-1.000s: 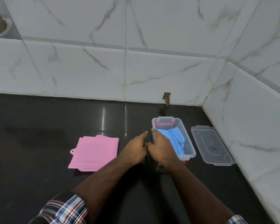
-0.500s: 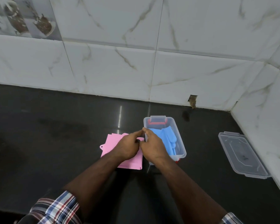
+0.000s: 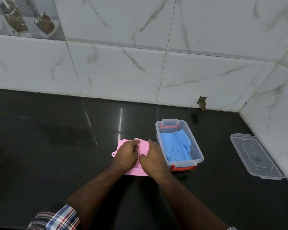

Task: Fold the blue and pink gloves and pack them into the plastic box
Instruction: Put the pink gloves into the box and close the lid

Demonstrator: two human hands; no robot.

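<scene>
The folded pink gloves [image 3: 143, 146] lie flat on the black counter, just left of the clear plastic box [image 3: 198, 147]. My left hand [image 3: 125, 155] rests on their left half, fingers bent toward the middle. My right hand [image 3: 152, 159] lies over their right edge with the forefinger stretched forward and the thumb spread on the pink surface. Most of the pink stack is hidden under both hands. Inside the open box the folded blue gloves [image 3: 176, 146] lie with their fingers pointing away from me.
The box's clear lid [image 3: 254, 156] lies on the counter to the right, close to the side wall [image 3: 273, 103]. The box has red latches [image 3: 182, 168] at both ends. A tiled back wall [image 3: 123, 72] bounds the dark counter [image 3: 56, 146].
Both hands moved left, away from the box's rim, and came down onto the pink gloves. The camera turned left, so the box and lid now sit further right.
</scene>
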